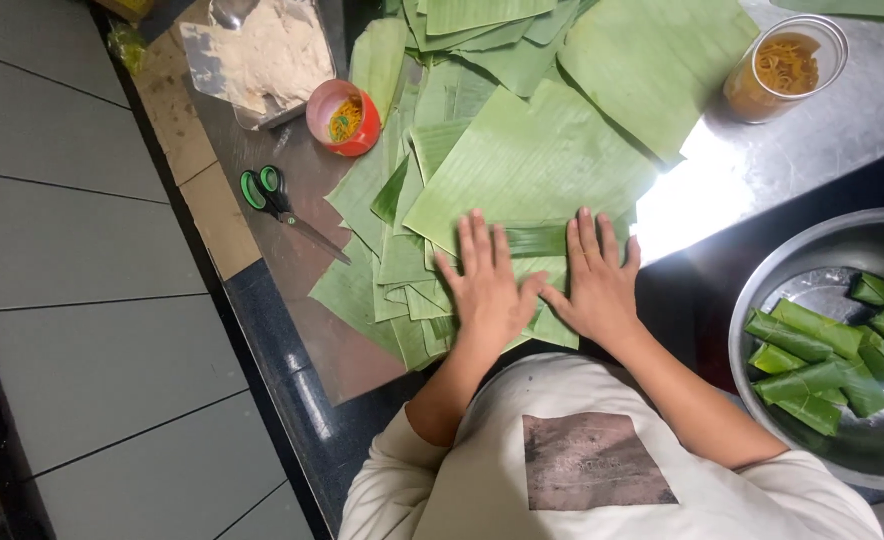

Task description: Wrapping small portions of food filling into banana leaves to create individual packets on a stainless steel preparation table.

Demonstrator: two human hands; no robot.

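Both hands lie flat and open, left hand (487,285) beside right hand (594,280), pressing a folded banana leaf (537,240) near the table's (782,160) front edge to keep its roll tight; finished rolls fill the metal bowl (762,275) at the right edge.

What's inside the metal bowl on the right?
The bowl holds green rolled leaf parcels piled together. Their filling is wrapped and hidden, and the bowl's right part is out of frame.
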